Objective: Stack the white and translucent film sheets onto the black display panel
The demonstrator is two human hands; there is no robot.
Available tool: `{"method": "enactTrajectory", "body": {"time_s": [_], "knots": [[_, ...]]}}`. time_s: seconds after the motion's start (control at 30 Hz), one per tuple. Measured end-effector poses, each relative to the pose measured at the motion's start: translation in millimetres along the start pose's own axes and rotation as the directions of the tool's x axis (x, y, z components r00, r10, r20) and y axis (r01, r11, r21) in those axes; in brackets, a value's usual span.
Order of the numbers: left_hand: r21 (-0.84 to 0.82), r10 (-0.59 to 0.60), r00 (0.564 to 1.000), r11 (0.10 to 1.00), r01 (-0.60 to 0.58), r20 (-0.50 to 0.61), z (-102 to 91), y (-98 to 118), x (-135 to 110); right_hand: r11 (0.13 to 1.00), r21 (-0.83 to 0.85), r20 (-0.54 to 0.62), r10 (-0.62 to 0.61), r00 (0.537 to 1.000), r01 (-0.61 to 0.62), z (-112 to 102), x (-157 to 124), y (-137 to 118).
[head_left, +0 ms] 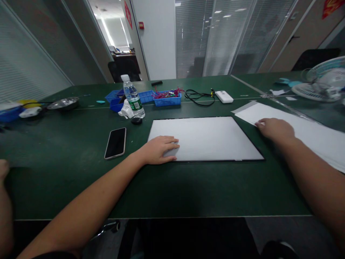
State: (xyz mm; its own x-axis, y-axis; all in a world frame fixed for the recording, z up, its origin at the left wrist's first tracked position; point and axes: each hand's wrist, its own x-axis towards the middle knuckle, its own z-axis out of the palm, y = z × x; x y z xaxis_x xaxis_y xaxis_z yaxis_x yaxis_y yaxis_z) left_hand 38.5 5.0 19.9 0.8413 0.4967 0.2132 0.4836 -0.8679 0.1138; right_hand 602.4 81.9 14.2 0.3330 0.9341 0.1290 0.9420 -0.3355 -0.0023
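A white rectangular panel with a thin black edge (207, 138) lies flat on the green table. My left hand (161, 149) rests palm down on its left end, fingers stretched out and a little apart. To the right, my right hand (277, 130) is at the near edge of a stack of white sheets (304, 129), its fingers closed in a pinch on a sheet's edge. The undersides of those fingers are partly hidden. Left of the panel lies a dark-screened phone (115, 143).
Behind the panel stand a water bottle (132, 97), blue trays (167, 100) holding reddish wires, a black cable (199, 98) and a white box-shaped device (224, 96). A fan (326, 81) is at the far right. Another person's arm (4, 208) reaches in at the left edge.
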Motion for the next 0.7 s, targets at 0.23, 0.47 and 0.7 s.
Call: {"method": "enactTrajectory", "body": {"time_s": [0.23,0.47,0.7], "knots": [[0.035,0.009,1.0,0.999,-0.008,-0.022,-1.3,2,1,0.996,0.033,-0.205,0.086,0.975,-0.081,-15,-15,-12],[0.08,-0.066,0.994,0.994,0.073,-0.089,-0.4,7,4,0.99,0.054,-0.521,-0.084,0.849,0.13,-33,-49,-49],[0.088,-0.094,0.993,0.991,0.1,-0.073,2.6,8,4,0.548,-0.04,-0.321,-0.799,0.508,0.836,-28,-81,-84]]}}
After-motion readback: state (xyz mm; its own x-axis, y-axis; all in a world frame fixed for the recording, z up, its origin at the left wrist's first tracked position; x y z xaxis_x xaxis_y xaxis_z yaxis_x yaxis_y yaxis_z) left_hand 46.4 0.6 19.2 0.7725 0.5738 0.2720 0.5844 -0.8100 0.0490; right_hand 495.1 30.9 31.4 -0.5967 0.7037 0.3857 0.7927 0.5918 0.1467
